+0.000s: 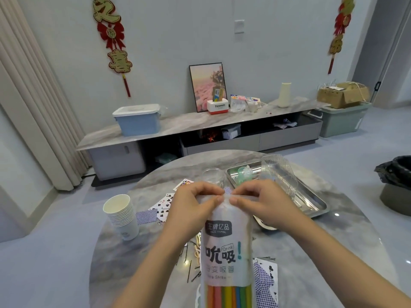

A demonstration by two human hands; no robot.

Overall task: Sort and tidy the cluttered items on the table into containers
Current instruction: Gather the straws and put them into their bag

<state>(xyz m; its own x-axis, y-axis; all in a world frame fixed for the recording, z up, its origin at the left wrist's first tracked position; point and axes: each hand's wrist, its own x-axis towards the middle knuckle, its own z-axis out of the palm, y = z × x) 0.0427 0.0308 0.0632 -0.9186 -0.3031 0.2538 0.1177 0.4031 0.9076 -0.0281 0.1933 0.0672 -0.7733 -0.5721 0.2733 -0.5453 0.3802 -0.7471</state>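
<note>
A tall plastic pack of coloured drinking straws (226,252) stands upright in front of me over the round marble table (333,252). My left hand (191,205) and my right hand (264,203) both pinch the pack's top edge, fingertips almost meeting. Playing cards (163,206) lie scattered left of the pack, and more cards (265,283) lie at its lower right. Black hairpins (189,263) and rubber bands lie near the pack's base. A stack of paper cups (121,215) stands at the left.
A steel tray (311,201) at the right holds a clear plastic box (280,174) and a small greenish item. A glass jar (212,175) stands behind my hands. A bin with a black bag (395,183) stands on the floor to the right.
</note>
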